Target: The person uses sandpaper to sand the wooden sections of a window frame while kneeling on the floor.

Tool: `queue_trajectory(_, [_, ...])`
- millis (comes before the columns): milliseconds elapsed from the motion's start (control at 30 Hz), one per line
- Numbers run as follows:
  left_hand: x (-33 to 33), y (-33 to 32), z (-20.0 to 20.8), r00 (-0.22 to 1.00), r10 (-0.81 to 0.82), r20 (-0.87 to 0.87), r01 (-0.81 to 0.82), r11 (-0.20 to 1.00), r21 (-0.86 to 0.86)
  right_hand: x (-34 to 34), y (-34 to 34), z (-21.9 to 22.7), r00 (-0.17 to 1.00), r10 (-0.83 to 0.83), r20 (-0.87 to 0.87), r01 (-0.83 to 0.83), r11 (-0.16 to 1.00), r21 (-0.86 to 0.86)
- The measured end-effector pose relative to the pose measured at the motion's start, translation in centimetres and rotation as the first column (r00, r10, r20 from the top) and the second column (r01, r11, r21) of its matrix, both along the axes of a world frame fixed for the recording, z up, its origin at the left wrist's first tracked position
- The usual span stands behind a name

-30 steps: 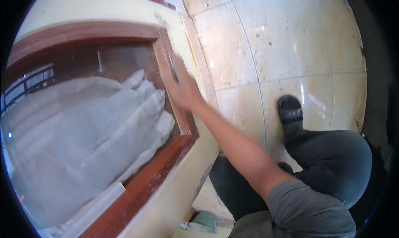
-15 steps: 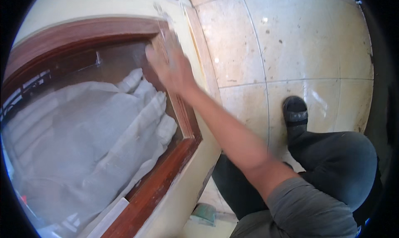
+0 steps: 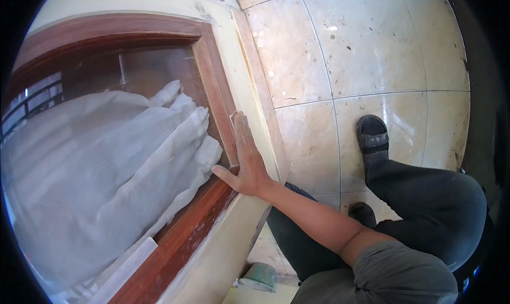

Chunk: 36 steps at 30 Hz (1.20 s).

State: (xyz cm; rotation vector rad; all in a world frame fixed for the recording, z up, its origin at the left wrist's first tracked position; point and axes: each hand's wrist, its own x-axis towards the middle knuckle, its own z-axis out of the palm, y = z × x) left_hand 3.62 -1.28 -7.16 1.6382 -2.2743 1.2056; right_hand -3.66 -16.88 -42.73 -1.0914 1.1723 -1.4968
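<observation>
My right hand (image 3: 248,163) lies flat along the reddish-brown wooden window frame (image 3: 217,86), close to its near right corner. The fingers are stretched out side by side and the thumb is spread away over the lower rail. Whether anything thin lies under the palm is hidden. Inside the frame is a glass pane (image 3: 154,65) with reflections on it. Behind the glass, a crumpled white cloth (image 3: 106,160) fills most of the opening. My left hand is out of view.
A cream wall (image 3: 223,237) surrounds the frame. Beige floor tiles (image 3: 372,43) with specks and stains spread to the right. My leg in dark trousers (image 3: 430,208) and a black sandal (image 3: 373,136) are there. A greenish container (image 3: 260,276) stands at the bottom.
My right hand has come down the right side of the frame, from near its upper corner to the near right corner. Its motion blur has gone. The view has shifted slightly.
</observation>
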Motion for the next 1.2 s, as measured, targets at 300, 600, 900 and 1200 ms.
queue_trajectory(300, [-1.5,-1.1,0.8,0.991,-0.042,-0.124,0.051,0.996,0.067,1.6,3.1,0.7,0.996,0.047,0.069,-0.05,0.997,0.056])
queue_trajectory(600, [-0.6,-3.2,3.9,0.987,-0.029,-0.155,0.035,0.999,0.036,2.7,4.3,6.8,0.998,0.022,0.058,-0.023,0.999,0.029])
queue_trajectory(900, [1.1,0.9,-1.1,0.986,-0.021,-0.167,0.025,0.999,0.025,5.4,9.1,1.3,0.998,0.032,0.057,-0.035,0.998,0.05])
queue_trajectory(1200, [-0.8,-0.1,-0.7,0.999,0.035,-0.04,-0.032,0.997,0.069,3.7,7.7,-1.0,0.983,0.146,0.114,-0.154,0.986,0.062])
